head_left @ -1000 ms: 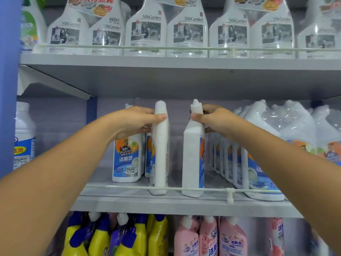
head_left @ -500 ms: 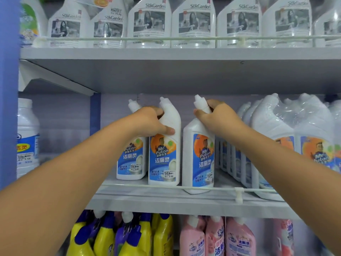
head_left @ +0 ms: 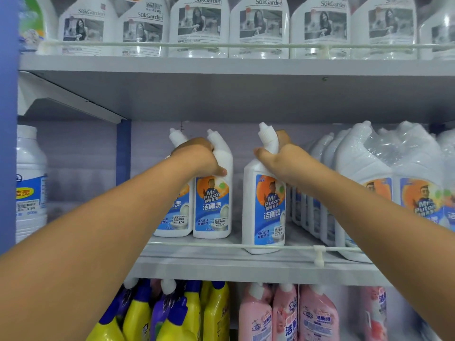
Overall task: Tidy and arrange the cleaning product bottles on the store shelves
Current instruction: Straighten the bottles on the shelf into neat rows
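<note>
Two white toilet-cleaner bottles with blue and orange labels stand on the middle shelf [head_left: 221, 269], labels facing me. My left hand [head_left: 197, 158] grips the neck of the left bottle [head_left: 214, 193], which stands beside a third matching bottle [head_left: 176, 217] partly hidden behind my wrist. My right hand [head_left: 280, 158] grips the neck of the right bottle [head_left: 266, 207], which stands at the front rail [head_left: 197, 245]. A gap separates the two held bottles.
Shrink-wrapped packs of the same bottles [head_left: 398, 173] fill the shelf's right side. A white jug [head_left: 29, 183] stands far left. Clear spray bottles [head_left: 261, 28] line the top shelf. Yellow bottles [head_left: 214, 313] and pink bottles [head_left: 317, 316] sit below.
Both held bottles turned from edge-on to label-forward. The left bottle then moved back and left, next to the third bottle, widening the gap between the two.
</note>
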### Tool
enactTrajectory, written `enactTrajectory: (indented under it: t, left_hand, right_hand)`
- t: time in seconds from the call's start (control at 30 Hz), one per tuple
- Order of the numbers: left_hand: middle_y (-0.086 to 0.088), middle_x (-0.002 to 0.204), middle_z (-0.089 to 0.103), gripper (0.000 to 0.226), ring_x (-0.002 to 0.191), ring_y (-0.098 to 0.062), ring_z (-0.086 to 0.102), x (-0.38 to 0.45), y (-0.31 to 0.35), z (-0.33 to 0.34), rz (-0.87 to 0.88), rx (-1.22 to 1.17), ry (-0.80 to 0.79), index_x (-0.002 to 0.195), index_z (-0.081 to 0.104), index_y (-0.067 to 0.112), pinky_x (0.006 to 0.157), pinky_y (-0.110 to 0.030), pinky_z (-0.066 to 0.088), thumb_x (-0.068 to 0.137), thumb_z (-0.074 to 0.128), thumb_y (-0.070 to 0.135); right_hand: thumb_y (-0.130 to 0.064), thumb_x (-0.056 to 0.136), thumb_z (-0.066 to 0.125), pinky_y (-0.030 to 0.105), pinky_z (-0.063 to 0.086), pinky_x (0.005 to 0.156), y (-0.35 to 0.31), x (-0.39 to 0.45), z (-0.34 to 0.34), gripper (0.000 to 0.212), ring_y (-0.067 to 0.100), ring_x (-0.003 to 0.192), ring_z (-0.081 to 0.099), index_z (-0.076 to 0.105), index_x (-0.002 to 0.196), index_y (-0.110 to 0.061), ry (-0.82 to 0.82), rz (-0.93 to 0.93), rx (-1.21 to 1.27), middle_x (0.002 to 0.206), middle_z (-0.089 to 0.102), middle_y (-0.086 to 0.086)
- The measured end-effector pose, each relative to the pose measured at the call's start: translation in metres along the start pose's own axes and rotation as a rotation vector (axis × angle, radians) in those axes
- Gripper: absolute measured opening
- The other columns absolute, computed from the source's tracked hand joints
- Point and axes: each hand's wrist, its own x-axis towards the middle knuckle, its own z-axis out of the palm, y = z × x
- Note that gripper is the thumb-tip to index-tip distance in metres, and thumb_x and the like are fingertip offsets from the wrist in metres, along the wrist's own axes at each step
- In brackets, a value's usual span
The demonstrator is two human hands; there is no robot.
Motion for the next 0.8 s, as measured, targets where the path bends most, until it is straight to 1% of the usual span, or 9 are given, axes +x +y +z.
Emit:
enactTrajectory:
  t: [0.2, 0.27, 0.37, 0.43, 0.53, 0.63, 0.7, 0.77, 0.8]
  left_hand:
    - [-0.002, 0.115, 0.065, 0.055, 0.104, -0.026, 0.063, -0.013, -0.006, -0.002, 0.018, -0.008, 0.042, 0.131, 0.058, 0.018, 0.094, -0.042, 0.054, 0.090, 0.071, 0.052]
    - [0.006, 0.117, 0.066, 0.044, 0.098, -0.020, 0.063, -0.024, -0.020, 0.001, 0.057, -0.203, 0.173, 0.128, 0.062, 0.026, 0.084, -0.035, 0.053, 0.090, 0.073, 0.046]
    - [0.013, 0.104, 0.068, 0.028, 0.081, -0.012, 0.064, -0.048, -0.043, 0.009, 0.131, -0.585, 0.374, 0.113, 0.068, 0.031, 0.068, -0.029, 0.049, 0.090, 0.073, 0.046]
    - [0.009, 0.097, 0.071, 0.029, 0.077, -0.016, 0.070, -0.062, -0.050, 0.011, 0.168, -0.740, 0.245, 0.111, 0.068, 0.029, 0.066, -0.035, 0.059, 0.089, 0.074, 0.047]
    - [0.008, 0.100, 0.075, 0.043, 0.086, -0.011, 0.075, -0.074, -0.051, 0.021, 0.194, -0.804, -0.024, 0.121, 0.060, 0.031, 0.080, -0.036, 0.063, 0.085, 0.078, 0.047]
    - [0.007, 0.099, 0.078, 0.045, 0.088, -0.011, 0.077, -0.074, -0.060, 0.027, 0.189, -0.817, -0.007, 0.115, 0.061, 0.030, 0.085, -0.045, 0.063, 0.079, 0.087, 0.037]
    - [0.009, 0.099, 0.079, 0.048, 0.088, -0.010, 0.077, -0.073, -0.076, 0.024, 0.161, -0.842, -0.002, 0.119, 0.060, 0.032, 0.084, -0.042, 0.063, 0.079, 0.087, 0.033]
    - [0.011, 0.097, 0.079, 0.047, 0.088, -0.010, 0.077, -0.072, -0.095, 0.020, 0.142, -0.872, -0.012, 0.118, 0.061, 0.036, 0.082, -0.039, 0.063, 0.079, 0.087, 0.029]
    - [0.010, 0.097, 0.079, 0.046, 0.088, -0.010, 0.077, -0.072, -0.104, 0.018, 0.132, -0.883, -0.006, 0.116, 0.061, 0.037, 0.081, -0.037, 0.063, 0.079, 0.087, 0.029]
  right_hand:
    - [-0.046, 0.101, 0.051, 0.028, 0.036, 0.051, -0.001, -0.001, 0.004, 0.048, 0.012, 0.068, 0.055, 0.033, 0.139, -0.023, 0.011, 0.008, 0.028, 0.082, 0.056, -0.001]
    - [-0.050, 0.099, 0.052, 0.028, 0.037, 0.049, 0.001, -0.003, 0.003, 0.050, 0.016, 0.068, 0.059, 0.031, 0.138, -0.027, -0.014, 0.024, 0.032, 0.083, 0.060, 0.002]
    - [-0.054, 0.095, 0.054, 0.025, 0.043, 0.043, -0.003, -0.006, 0.005, 0.052, 0.021, 0.064, 0.064, 0.027, 0.134, -0.034, -0.065, 0.057, 0.064, 0.083, 0.066, 0.006]
    - [-0.055, 0.095, 0.054, 0.026, 0.050, 0.041, -0.014, -0.007, 0.013, 0.053, 0.021, 0.065, 0.066, 0.026, 0.135, -0.034, -0.082, 0.055, 0.087, 0.086, 0.066, 0.006]
    - [-0.056, 0.095, 0.055, 0.037, 0.058, 0.059, -0.041, -0.005, 0.040, 0.060, 0.023, 0.085, 0.068, 0.025, 0.140, -0.031, -0.109, -0.015, 0.174, 0.109, 0.065, 0.003]
    - [-0.052, 0.098, 0.055, 0.047, 0.062, 0.065, -0.067, -0.002, 0.066, 0.055, 0.028, 0.091, 0.069, 0.027, 0.136, -0.025, -0.182, -0.040, 0.253, 0.115, 0.065, 0.007]
    - [-0.054, 0.098, 0.054, 0.053, 0.063, 0.068, -0.076, 0.002, 0.072, 0.055, 0.032, 0.093, 0.070, 0.030, 0.138, -0.023, -0.241, -0.037, 0.251, 0.119, 0.064, 0.009]
    - [-0.056, 0.097, 0.055, 0.050, 0.063, 0.076, -0.075, 0.007, 0.067, 0.056, 0.031, 0.100, 0.069, 0.039, 0.137, -0.021, -0.173, -0.067, 0.248, 0.130, 0.062, 0.006]
    - [-0.059, 0.095, 0.056, 0.049, 0.062, 0.081, -0.070, 0.012, 0.064, 0.056, 0.030, 0.102, 0.069, 0.045, 0.133, -0.019, -0.082, -0.079, 0.212, 0.126, 0.063, 0.006]
